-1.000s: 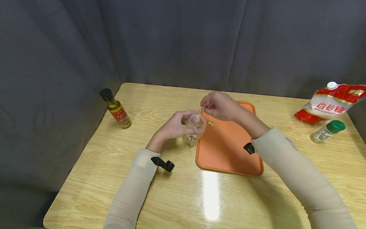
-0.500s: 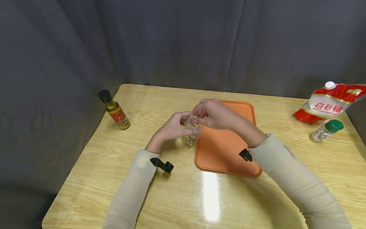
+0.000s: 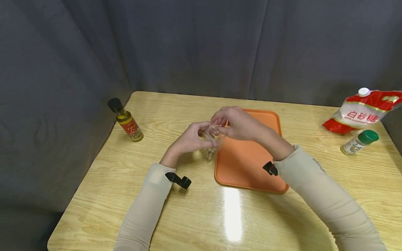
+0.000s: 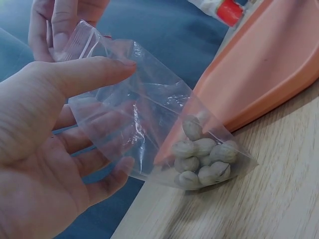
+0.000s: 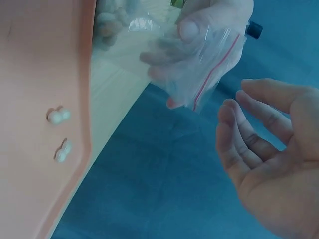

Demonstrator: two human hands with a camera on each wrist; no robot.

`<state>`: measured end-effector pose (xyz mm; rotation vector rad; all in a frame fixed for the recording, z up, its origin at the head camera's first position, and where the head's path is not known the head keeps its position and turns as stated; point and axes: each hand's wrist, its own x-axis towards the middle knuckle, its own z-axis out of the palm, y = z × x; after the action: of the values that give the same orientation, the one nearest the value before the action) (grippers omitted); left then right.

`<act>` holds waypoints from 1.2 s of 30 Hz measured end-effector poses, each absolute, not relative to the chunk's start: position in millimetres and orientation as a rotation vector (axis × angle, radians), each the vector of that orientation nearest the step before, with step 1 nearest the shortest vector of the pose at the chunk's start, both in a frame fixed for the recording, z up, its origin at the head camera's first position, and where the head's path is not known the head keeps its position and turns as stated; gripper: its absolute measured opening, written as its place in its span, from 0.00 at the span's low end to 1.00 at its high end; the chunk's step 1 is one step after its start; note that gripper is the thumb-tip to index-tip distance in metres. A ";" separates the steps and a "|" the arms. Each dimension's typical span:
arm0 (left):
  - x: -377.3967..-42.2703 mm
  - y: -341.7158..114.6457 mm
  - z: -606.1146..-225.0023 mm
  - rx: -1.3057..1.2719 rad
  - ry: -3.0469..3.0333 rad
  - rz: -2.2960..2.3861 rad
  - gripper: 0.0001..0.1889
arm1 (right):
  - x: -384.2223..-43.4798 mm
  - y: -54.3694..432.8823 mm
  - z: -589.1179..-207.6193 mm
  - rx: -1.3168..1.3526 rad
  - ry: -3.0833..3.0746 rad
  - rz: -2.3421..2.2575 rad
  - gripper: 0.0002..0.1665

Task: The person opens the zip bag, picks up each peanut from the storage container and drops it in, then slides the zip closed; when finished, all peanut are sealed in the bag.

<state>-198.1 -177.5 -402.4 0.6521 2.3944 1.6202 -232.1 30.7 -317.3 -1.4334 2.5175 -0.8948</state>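
Note:
Above the table my left hand (image 3: pixel 190 139) grips a clear zip-lock bag (image 4: pixel 159 94), thumb on the near side and fingers behind the film. Several unshelled peanuts (image 4: pixel 202 154) lie gathered in the bag's lower corner. A red zip line (image 5: pixel 215 69) runs along its top edge. My right hand (image 3: pixel 237 124) is at the bag's mouth, its fingers (image 5: pixel 229 134) loosely bent. The right wrist view shows a small gap between these fingers and the bag, with nothing held. Two peanuts (image 5: pixel 59 115) lie on the orange tray (image 3: pixel 251 167), which the right arm partly covers.
An olive oil bottle (image 3: pixel 130 125) stands at the table's left side. At the right are a red and white sugar pouch (image 3: pixel 361 113) with a white cap and a green-capped seasoning jar (image 3: pixel 359 142). A dark curtain (image 3: pixel 188 48) hangs behind the wooden table (image 3: pixel 150 108).
My right hand has moved left and down from above the tray to the bag's mouth. The left hand and bag have stayed nearly in place.

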 end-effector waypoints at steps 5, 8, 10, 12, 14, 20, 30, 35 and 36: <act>-197.8 -176.5 -400.9 0.603 2.422 1.599 0.35 | -252.2 40.2 -321.8 -1.313 2.637 -0.890 0.12; -197.0 -177.1 -400.8 0.576 2.444 1.584 0.36 | -271.7 44.0 -336.2 -1.185 2.702 -0.862 0.14; -196.6 -177.4 -400.7 0.563 2.443 1.584 0.36 | -284.3 45.3 -349.3 -1.086 2.726 -0.826 0.16; -196.3 -177.2 -400.7 0.561 2.431 1.589 0.37 | -295.1 46.3 -363.9 -0.985 2.727 -0.785 0.18; -196.0 -177.1 -400.4 0.563 2.423 1.591 0.37 | -303.5 47.2 -378.8 -0.913 2.724 -0.741 0.18; -195.3 -177.8 -397.9 0.558 2.440 1.575 0.38 | -314.9 50.1 -412.0 -0.870 2.701 -0.665 0.12; -198.4 -174.2 -400.5 0.560 2.429 1.581 0.37 | -317.1 59.3 -423.4 -0.922 2.741 -0.672 0.09; -197.2 -176.5 -401.1 0.535 2.426 1.590 0.38 | -316.3 57.5 -421.2 -0.959 2.740 -0.677 0.08; -196.7 -177.2 -400.9 0.531 2.430 1.592 0.38 | -315.8 56.8 -419.2 -0.968 2.739 -0.685 0.08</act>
<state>-196.7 -177.2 -400.9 0.5310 2.4301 1.5917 -315.8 56.8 -419.2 -0.9685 2.7394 -0.6852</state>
